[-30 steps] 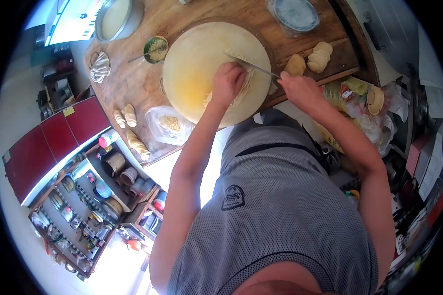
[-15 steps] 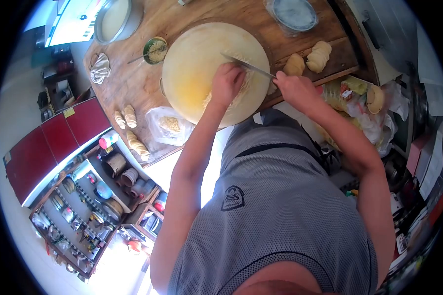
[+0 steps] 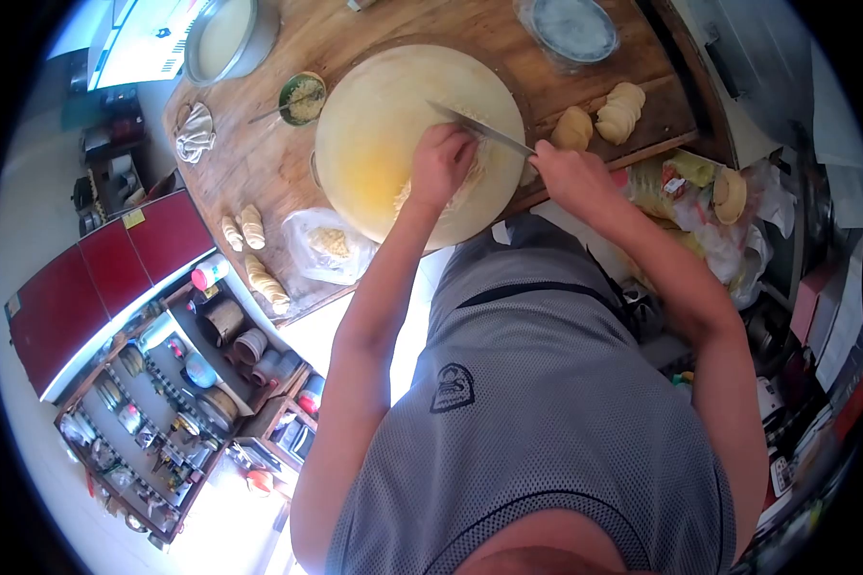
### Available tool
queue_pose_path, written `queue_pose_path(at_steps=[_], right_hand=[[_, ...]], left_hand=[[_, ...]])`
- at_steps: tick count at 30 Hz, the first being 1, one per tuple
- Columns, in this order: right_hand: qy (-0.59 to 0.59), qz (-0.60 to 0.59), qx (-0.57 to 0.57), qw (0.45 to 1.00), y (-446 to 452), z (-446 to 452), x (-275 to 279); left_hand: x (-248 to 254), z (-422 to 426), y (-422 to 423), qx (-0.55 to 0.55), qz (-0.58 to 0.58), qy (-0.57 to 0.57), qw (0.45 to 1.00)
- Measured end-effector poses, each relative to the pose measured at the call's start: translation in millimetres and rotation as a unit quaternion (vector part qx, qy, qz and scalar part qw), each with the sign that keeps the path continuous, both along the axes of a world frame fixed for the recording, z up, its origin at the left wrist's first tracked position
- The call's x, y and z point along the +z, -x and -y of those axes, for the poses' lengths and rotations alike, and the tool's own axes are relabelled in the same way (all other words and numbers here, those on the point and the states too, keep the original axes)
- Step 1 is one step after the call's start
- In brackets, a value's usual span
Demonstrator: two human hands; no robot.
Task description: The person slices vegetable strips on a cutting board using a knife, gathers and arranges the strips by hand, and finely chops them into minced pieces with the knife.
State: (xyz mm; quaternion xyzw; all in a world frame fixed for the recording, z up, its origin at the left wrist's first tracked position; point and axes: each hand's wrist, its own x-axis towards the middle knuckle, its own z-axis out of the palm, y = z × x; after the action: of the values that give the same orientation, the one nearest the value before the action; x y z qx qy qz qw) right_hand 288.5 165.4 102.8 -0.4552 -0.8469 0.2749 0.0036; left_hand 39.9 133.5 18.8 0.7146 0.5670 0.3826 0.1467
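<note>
In the head view, I look down at a big round board (image 3: pixel 369 105) on a wood table (image 3: pixel 259 163). My right hand (image 3: pixel 571 174) is just off the board, at 3 o'clock from its middle. It is closed tight on the handle of a knife (image 3: pixel 479 126). The blade lies over the board and points to 10 o'clock.

My left hand (image 3: pixel 441 161) is over the board, a little to the 4 o'clock side of its middle. Its fingers are curled down just beside the blade. I cannot tell if they pinch anything. Thin pale strips (image 3: pixel 466 188) lie by that hand, at about 4 o'clock on the board, and some poke out near the blade.

Around the board, a small green bowl (image 3: pixel 303 99) of little bits sits at 10 o'clock, and a big round pan (image 3: pixel 228 43) is past it. A plastic bag (image 3: pixel 321 247) with pale bits is at 8 o'clock, near pale rolls (image 3: pixel 266 284). A dish in plastic (image 3: pixel 573 31) is at 2 o'clock. Two pale sliced lumps (image 3: pixel 620 112) sit at 3 o'clock.
</note>
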Motion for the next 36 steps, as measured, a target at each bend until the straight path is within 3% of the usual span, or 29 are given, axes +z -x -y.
queue_pose_path(at_steps=[4,13,19,23,30,32,36], right_hand=[[0.04,0.049,-0.008,0.998,-14,14,34],[0.016,0.006,0.002,1.0,3,4,1],[0.06,0.056,-0.014,0.997,-13,19,40],[0.039,0.027,-0.022,0.999,5,17,-1],[0.018,0.011,-0.014,1.0,13,13,-3],[0.013,0.015,-0.015,1.0,13,15,-5],[0.004,0.022,-0.017,1.0,14,17,-4]], left_hand=[[0,2,1,0.004,-0.004,0.004,1.0],[1,1,0,-0.005,-0.008,-0.005,1.0],[1,2,0,0.005,0.007,-0.005,1.0],[2,1,0,0.0,0.006,-0.005,1.0],[9,2,6,-0.021,-0.007,-0.005,1.0],[19,5,9,-0.036,0.023,0.072,0.996],[9,9,16,-0.031,0.049,0.029,0.998]])
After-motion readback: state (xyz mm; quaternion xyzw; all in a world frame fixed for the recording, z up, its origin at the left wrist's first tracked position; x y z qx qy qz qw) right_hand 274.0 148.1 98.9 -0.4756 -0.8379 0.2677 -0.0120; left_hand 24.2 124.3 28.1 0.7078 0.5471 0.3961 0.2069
